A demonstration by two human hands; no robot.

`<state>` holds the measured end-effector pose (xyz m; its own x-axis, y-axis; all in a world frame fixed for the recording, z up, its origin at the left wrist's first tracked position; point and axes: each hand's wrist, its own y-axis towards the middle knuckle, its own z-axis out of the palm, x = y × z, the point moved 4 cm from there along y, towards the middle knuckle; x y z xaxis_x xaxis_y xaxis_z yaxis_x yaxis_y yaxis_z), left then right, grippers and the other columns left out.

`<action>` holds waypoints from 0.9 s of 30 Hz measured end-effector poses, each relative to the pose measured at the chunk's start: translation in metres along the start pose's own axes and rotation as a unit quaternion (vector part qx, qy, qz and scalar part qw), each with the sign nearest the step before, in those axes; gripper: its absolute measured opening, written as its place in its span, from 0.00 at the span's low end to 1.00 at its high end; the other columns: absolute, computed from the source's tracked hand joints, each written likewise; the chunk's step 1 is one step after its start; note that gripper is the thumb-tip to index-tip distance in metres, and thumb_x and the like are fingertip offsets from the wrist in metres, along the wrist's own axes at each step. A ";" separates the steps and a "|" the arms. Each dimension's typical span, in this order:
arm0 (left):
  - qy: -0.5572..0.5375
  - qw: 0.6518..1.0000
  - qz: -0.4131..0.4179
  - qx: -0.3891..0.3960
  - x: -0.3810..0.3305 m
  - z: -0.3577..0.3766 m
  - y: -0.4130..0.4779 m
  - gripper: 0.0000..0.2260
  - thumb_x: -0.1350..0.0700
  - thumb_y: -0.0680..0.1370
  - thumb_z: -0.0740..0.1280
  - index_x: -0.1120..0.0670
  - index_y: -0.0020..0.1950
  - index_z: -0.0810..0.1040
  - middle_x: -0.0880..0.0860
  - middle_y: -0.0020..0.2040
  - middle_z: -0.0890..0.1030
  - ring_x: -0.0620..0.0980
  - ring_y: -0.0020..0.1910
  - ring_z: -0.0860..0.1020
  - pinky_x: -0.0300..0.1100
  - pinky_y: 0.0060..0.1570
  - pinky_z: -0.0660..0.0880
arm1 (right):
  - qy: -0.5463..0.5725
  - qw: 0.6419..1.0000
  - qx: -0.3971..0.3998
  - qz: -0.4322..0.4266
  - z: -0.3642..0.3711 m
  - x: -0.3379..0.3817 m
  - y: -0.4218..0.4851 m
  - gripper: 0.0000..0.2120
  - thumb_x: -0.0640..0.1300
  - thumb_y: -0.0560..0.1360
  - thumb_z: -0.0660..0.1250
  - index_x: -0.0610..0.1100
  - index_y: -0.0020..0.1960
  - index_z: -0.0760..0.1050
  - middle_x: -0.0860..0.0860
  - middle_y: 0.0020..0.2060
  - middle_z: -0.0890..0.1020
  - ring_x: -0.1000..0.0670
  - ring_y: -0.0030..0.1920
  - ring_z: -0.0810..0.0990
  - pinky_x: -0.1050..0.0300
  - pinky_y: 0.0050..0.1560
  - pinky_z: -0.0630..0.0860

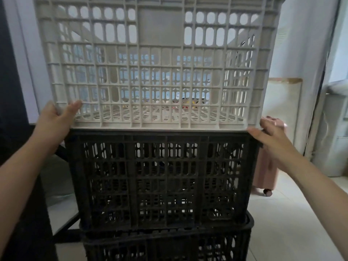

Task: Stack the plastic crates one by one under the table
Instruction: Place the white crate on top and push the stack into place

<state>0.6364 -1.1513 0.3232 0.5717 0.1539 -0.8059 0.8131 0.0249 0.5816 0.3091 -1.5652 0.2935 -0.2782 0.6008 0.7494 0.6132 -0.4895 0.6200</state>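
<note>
A pale grey plastic crate (160, 34) sits on top of a stack, its base resting on a black crate (162, 178). Under that stands a second black crate (165, 245), cut off by the frame's lower edge. My left hand (54, 119) grips the grey crate's lower left corner, thumb across its front lattice. My right hand (271, 134) is at the stack's right side, where the grey crate meets the upper black one, fingers spread and touching the black rim; whether it grips is unclear. The grey crate's top runs out of view.
A pink wheeled suitcase (265, 166) stands just behind the stack on the right. A dark panel (11, 72) and a black frame leg (64, 225) lie to the left. Pale floor tiles (282, 223) stretch to the right, with a white wall and curtain beyond.
</note>
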 end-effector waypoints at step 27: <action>-0.015 0.993 -0.023 0.112 -0.025 0.009 -0.021 0.31 0.25 0.61 0.63 0.50 0.45 0.66 0.56 0.51 0.75 0.57 0.52 0.77 0.63 0.58 0.74 | 0.066 0.991 -0.113 0.026 0.002 -0.006 0.016 0.09 0.53 0.69 0.70 0.52 0.47 0.81 0.57 0.42 0.86 0.53 0.46 0.85 0.55 0.50 0.80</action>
<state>0.6059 -1.1646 0.3300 0.5331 0.1290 -0.8361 0.8408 -0.1900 0.5068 0.3218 -1.5748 0.2986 -0.3540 0.4905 0.7963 0.4513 -0.6561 0.6048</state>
